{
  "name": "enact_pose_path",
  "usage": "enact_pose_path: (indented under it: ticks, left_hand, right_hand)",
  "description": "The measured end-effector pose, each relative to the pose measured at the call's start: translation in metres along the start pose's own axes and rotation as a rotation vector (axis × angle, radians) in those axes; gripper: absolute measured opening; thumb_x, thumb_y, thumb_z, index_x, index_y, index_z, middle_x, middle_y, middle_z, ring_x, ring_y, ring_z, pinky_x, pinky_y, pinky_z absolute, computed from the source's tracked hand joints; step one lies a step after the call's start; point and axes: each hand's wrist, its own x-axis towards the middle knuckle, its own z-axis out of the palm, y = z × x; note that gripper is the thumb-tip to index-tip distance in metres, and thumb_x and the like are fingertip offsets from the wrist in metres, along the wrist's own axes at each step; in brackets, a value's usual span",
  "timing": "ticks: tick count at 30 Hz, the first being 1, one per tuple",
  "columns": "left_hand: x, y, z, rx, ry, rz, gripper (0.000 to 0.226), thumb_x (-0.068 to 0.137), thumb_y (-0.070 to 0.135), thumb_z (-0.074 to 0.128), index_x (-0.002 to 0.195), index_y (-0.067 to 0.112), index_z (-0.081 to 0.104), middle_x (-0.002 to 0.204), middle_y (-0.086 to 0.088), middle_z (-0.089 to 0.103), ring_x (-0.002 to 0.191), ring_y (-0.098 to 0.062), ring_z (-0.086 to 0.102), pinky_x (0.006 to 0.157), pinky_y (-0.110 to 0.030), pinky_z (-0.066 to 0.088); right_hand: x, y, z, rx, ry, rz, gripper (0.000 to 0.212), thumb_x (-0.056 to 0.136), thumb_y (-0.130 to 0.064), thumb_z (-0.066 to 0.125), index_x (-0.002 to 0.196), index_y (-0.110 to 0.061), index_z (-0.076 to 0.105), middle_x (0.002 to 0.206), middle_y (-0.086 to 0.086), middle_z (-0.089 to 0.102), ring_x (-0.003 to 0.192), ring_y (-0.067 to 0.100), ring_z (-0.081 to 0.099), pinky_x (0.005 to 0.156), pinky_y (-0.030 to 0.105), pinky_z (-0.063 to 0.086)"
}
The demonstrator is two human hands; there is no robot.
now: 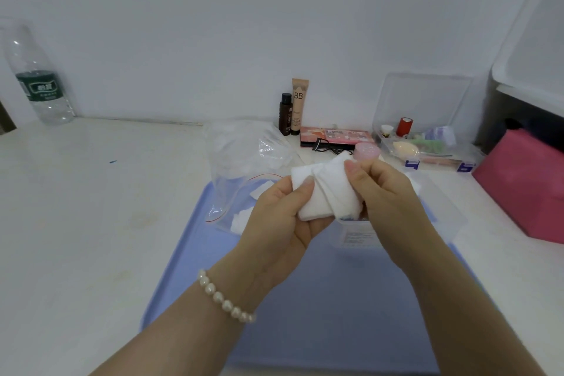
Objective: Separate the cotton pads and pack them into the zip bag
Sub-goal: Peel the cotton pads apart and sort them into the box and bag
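A small stack of white cotton pads (323, 195) is held up over the blue tray (320, 314). My left hand (280, 223) grips the stack from the left, thumb on its front. Pinching the pads on the right side is my right hand (387, 195), and the stack splits into two bunches between the thumbs. The clear zip bag (241, 192) with a red seal line lies on the tray's far left corner, mouth open toward me, with a few white pads inside. A clear plastic box (427, 214) sits on the tray under my right hand.
Behind the tray stand a dark bottle (285, 114), a BB tube (299, 105), a pink palette (335, 136) and a pink jar (367, 151). An open clear organiser (427, 143) and a pink bag (525, 186) sit at the right. A water bottle (36, 76) stands far left.
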Motion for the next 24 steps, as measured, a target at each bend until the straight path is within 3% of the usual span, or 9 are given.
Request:
enact_pose_path:
  ticks: [2, 5, 10, 13, 16, 20, 24]
  left_hand:
    - [0.0, 0.001, 0.0, -0.019, 0.0, 0.009, 0.029, 0.097, 0.011, 0.042, 0.119, 0.0, 0.056, 0.113, -0.015, 0.068, 0.097, -0.023, 0.068, 0.079, -0.031, 0.058]
    - [-0.001, 0.001, 0.001, -0.022, -0.013, 0.014, 0.028, 0.097, 0.011, 0.042, 0.119, 0.002, 0.057, 0.115, -0.015, 0.067, 0.101, -0.025, 0.067, 0.079, -0.031, 0.058]
    - [0.001, 0.0, -0.003, 0.035, 0.004, 0.031, 0.029, 0.098, 0.011, 0.041, 0.122, 0.006, 0.055, 0.121, -0.014, 0.064, 0.111, -0.029, 0.062, 0.082, -0.034, 0.057]
    - [0.002, -0.001, -0.004, 0.08, -0.025, 0.041, 0.031, 0.098, 0.009, 0.038, 0.125, 0.002, 0.054, 0.119, -0.019, 0.064, 0.101, -0.03, 0.064, 0.081, -0.036, 0.057]
    - [0.003, -0.001, -0.005, 0.08, -0.04, 0.041, 0.033, 0.098, 0.008, 0.038, 0.127, -0.004, 0.05, 0.115, -0.025, 0.061, 0.087, -0.028, 0.062, 0.072, -0.032, 0.053]
    - [0.004, -0.003, -0.005, 0.042, -0.053, 0.013, 0.038, 0.102, 0.016, 0.031, 0.131, -0.004, 0.047, 0.128, -0.028, 0.055, 0.101, -0.031, 0.058, 0.078, -0.034, 0.052]
    - [0.004, -0.004, -0.004, -0.003, -0.075, 0.012, 0.039, 0.101, 0.017, 0.031, 0.13, -0.002, 0.048, 0.126, -0.023, 0.058, 0.11, -0.032, 0.058, 0.09, -0.038, 0.053]
  right_hand:
    - [0.001, -0.001, -0.003, 0.036, -0.014, -0.024, 0.018, 0.09, -0.02, 0.057, 0.086, -0.003, 0.063, 0.069, 0.004, 0.057, 0.059, 0.011, 0.049, 0.051, 0.021, 0.043]
    - [0.003, 0.0, -0.007, 0.071, 0.044, -0.092, 0.014, 0.089, -0.01, 0.058, 0.076, -0.011, 0.063, 0.052, -0.011, 0.055, 0.046, 0.001, 0.044, 0.046, 0.014, 0.04]
    - [-0.001, -0.006, -0.007, 0.246, 0.038, -0.178, 0.017, 0.091, -0.008, 0.053, 0.077, -0.013, 0.063, 0.065, -0.002, 0.06, 0.06, 0.012, 0.051, 0.052, 0.022, 0.045]
    - [-0.006, -0.008, 0.0, 0.217, -0.053, -0.184, 0.013, 0.09, -0.007, 0.054, 0.078, -0.007, 0.06, 0.057, 0.0, 0.059, 0.05, 0.015, 0.051, 0.041, 0.021, 0.042]
    - [-0.008, -0.004, 0.005, 0.146, -0.026, -0.194, 0.013, 0.09, -0.007, 0.055, 0.077, -0.007, 0.058, 0.05, -0.001, 0.058, 0.039, 0.015, 0.051, 0.034, 0.021, 0.038]
    - [-0.007, -0.002, 0.008, 0.1, 0.033, -0.223, 0.013, 0.091, -0.007, 0.056, 0.078, -0.008, 0.058, 0.049, -0.003, 0.058, 0.035, 0.011, 0.05, 0.034, 0.016, 0.037]
    - [-0.007, 0.001, 0.011, 0.064, 0.053, -0.256, 0.013, 0.09, -0.007, 0.056, 0.077, -0.008, 0.057, 0.048, -0.006, 0.056, 0.04, 0.011, 0.049, 0.038, 0.018, 0.041]
